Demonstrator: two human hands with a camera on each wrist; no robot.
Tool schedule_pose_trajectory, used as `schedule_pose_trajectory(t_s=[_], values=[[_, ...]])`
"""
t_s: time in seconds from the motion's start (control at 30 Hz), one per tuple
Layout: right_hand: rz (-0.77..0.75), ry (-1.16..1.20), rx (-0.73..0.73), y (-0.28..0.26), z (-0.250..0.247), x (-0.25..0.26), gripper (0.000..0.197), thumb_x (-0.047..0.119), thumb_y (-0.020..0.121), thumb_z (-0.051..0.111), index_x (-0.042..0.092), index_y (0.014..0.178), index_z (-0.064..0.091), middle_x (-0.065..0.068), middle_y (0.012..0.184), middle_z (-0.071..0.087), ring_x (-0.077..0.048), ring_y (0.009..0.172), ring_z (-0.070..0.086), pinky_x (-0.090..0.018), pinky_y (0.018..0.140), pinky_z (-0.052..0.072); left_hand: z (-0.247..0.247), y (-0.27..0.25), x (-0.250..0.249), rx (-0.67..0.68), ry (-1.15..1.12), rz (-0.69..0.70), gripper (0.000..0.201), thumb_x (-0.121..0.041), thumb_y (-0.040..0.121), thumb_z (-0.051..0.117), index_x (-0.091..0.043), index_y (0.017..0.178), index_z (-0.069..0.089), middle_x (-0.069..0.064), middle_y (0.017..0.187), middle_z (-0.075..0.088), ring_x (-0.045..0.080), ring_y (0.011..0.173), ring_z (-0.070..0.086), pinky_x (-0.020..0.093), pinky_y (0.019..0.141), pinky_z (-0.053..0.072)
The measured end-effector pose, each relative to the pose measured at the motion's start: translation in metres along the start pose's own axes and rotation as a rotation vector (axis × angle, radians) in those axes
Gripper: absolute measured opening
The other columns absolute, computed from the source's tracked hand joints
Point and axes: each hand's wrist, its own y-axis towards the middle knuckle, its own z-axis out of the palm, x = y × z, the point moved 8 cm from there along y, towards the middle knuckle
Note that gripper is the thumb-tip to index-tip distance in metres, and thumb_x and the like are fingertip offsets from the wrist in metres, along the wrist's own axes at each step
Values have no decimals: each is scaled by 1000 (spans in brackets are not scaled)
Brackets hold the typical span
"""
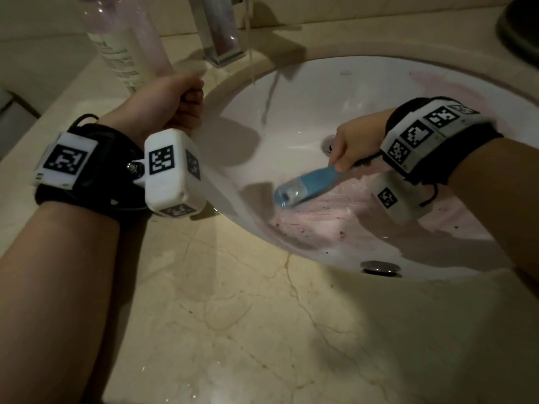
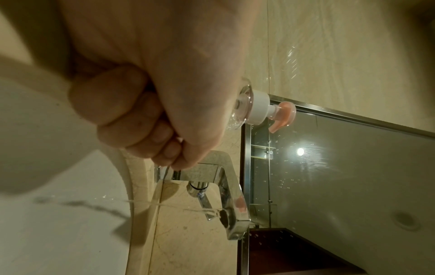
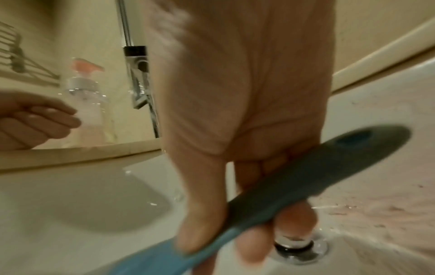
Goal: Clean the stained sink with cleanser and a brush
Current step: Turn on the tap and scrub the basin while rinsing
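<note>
The white sink [image 1: 315, 91] carries a pink stain with dark specks [image 1: 335, 220] along its near and right walls. My right hand [image 1: 350, 147] grips the handle of a blue brush [image 1: 303, 182] inside the basin. The brush head lies against the near-left wall at the stain's edge. In the right wrist view the thumb and fingers wrap the brush handle [image 3: 306, 178]. My left hand [image 1: 178, 97] is a fist holding nothing over the sink's left rim, beside a clear pump bottle of cleanser [image 1: 125, 45]. The curled fingers [image 2: 146, 119] show in the left wrist view.
A chrome faucet [image 1: 215, 27] at the back runs a thin stream of water [image 1: 251, 53] into the basin. The drain plug [image 1: 329, 142] sits just behind my right hand. An overflow hole [image 1: 379, 268] is in the near wall. A beige marble counter [image 1: 233, 316] surrounds the sink.
</note>
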Motion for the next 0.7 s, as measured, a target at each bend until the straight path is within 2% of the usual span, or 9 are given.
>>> schedule_pose_trajectory(t_s=[0.1,0.17,0.23,0.27,0.37,0.47,0.53,0.63,0.7], values=[[0,9,132,-6,15,13,21,14,91,58,3,105,70,9,48,58,2,37,48,-10,44,42,-1,0,1,8,-3,-10,41,-26,98,29,-21,59,19,-12,36,22,2,25,18,12,23,15],[52,-25,18,-3,8,9,25,15,91,58,1,109,67,5,52,54,-2,40,48,-15,46,42,-1,0,2,7,-10,-11,40,-25,98,29,-21,59,19,-11,36,21,2,25,18,12,23,15],[151,-68,-135,-10,-4,1,29,18,89,60,7,116,64,4,60,49,-8,49,45,-20,47,39,-1,0,1,2,-15,-8,40,-24,98,29,-21,59,19,-11,36,22,2,25,18,12,23,15],[160,-83,-138,-15,-4,2,29,19,90,59,8,117,63,3,62,47,-9,50,44,-19,48,39,-1,0,0,1,-19,-3,40,-23,98,29,-21,59,20,-12,36,23,3,25,19,12,23,15],[81,63,30,-16,13,20,23,17,96,49,-1,100,63,0,63,50,-5,44,51,-8,42,39,-1,-2,-1,-1,-36,15,40,-21,99,28,-20,60,20,-11,35,24,3,25,20,11,23,16],[45,199,129,-14,24,36,27,17,98,45,5,78,58,-3,61,55,-8,43,55,-17,46,46,1,-4,-3,-1,-60,30,39,-18,99,27,-20,60,21,-10,34,26,4,24,22,10,23,17],[54,348,154,-14,26,40,24,14,97,45,2,80,57,-6,60,56,-10,40,54,-21,46,47,2,-5,-4,-5,-59,35,39,-17,99,27,-20,61,21,-11,33,27,3,24,22,10,23,17],[90,460,225,-23,29,38,17,7,95,46,0,83,56,-8,56,60,-17,49,59,-31,61,50,1,-5,-4,-12,-63,44,39,-16,99,28,-20,61,21,-11,33,27,3,24,21,10,23,17],[124,515,255,-27,33,34,15,5,96,42,1,87,53,-7,56,61,-16,47,60,-33,59,52,1,-5,-3,-8,-66,36,39,-17,99,28,-20,61,21,-10,34,26,4,24,21,10,23,17]])
